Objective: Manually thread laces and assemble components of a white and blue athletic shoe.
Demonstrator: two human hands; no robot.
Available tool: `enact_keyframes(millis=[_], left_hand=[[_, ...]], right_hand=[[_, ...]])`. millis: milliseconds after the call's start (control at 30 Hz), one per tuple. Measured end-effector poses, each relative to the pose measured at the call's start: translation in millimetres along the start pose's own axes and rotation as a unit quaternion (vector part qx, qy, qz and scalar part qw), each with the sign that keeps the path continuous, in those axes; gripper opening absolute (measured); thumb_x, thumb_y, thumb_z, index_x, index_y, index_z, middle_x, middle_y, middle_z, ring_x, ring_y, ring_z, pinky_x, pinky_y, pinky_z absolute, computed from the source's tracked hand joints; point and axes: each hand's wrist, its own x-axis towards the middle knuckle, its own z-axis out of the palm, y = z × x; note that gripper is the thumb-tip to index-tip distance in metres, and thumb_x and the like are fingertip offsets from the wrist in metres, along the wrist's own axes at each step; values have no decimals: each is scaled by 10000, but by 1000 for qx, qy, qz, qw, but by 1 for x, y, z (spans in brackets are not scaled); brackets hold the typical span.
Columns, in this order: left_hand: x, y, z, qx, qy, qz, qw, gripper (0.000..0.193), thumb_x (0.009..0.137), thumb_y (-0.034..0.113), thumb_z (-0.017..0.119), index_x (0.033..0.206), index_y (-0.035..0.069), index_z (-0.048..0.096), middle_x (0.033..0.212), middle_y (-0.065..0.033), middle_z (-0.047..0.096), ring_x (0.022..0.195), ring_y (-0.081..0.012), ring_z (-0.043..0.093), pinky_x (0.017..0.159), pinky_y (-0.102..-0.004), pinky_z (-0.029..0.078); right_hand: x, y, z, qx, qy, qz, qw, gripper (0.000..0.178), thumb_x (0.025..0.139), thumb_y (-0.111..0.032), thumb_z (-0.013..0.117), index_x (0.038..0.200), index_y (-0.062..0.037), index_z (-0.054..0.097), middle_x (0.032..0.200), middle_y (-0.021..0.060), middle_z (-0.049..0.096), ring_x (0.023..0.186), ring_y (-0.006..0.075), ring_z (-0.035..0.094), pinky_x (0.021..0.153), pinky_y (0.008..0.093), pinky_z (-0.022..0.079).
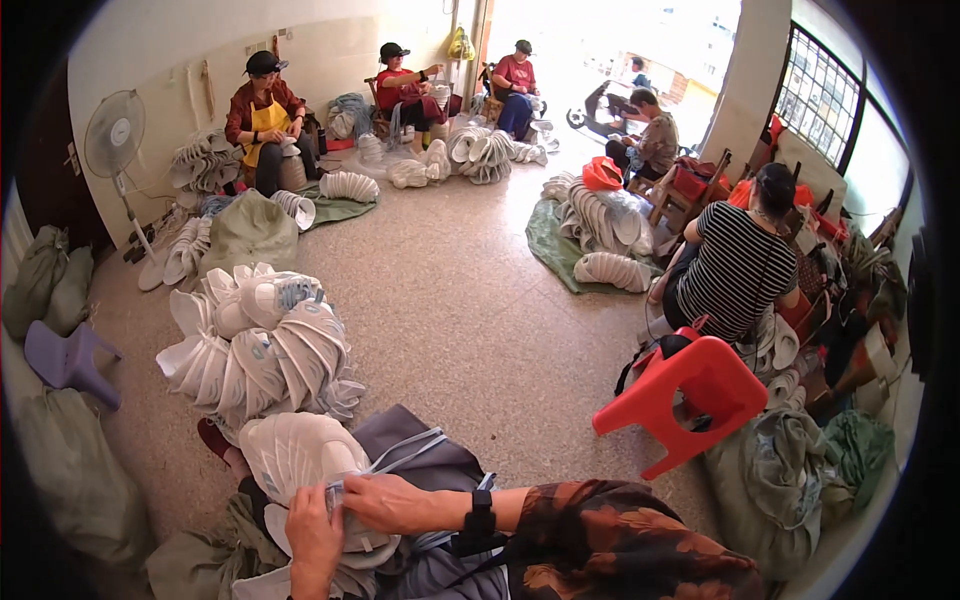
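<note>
A white shoe upper [295,450] lies in front of me, toe pointing away, with more white uppers nested beneath it. My left hand [314,530] pinches at its lacing area with thumb and fingers together. Close beside it, touching or nearly so, my right hand [385,503] is closed on a light blue shoelace [412,442]. Loose ends of the lace trail to the right over dark grey cloth [405,425] on my lap. Between my fingertips, the eyelets are hidden.
A large pile of white shoe uppers [265,350] stands just ahead on the floor. A red plastic stool [690,395] stands at right, near a person in a striped top [740,260]. Sacks [75,470] and a purple stool [70,355] line the left. Several people sit farther back.
</note>
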Motion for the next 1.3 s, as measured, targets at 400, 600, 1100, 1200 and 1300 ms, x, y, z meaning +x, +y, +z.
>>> enact_keyframes(millis=[400,600,1100,1200,1300], left_hand=[[12,-12,16,118,-31,-31,992,169,812,91,666,966,27,639,994,-164,609,1001,-364,614,825,-467,525],[3,-11,14,75,1,-44,996,146,825,92,663,950,21,643,939,-169,623,962,-374,621,825,-469,522],[16,-12,-5,-88,28,-44,995,89,863,42,595,867,-14,664,866,-218,657,852,-424,639,764,-501,503],[16,-18,3,-155,22,-60,986,88,846,17,620,915,-9,667,848,-188,677,797,-352,676,708,-415,528],[3,-26,4,-155,67,-101,980,96,827,15,645,919,-9,649,828,-172,674,768,-311,680,675,-381,532]], right_hand=[[7,-1,5,17,38,55,998,132,868,-87,566,973,-8,566,920,177,590,879,397,623,728,482,510],[0,-5,3,9,14,46,999,146,887,-99,561,1009,-20,571,937,173,580,889,385,621,729,473,517],[45,-6,7,-220,-78,61,970,108,897,-171,570,895,-64,587,696,94,696,629,260,717,513,380,540],[34,-2,5,-205,-79,37,975,124,897,-175,582,864,-56,591,667,109,673,595,292,693,505,409,528],[9,-27,-36,2,-170,11,985,177,935,-150,567,818,-21,538,646,178,586,586,379,614,532,482,459]])
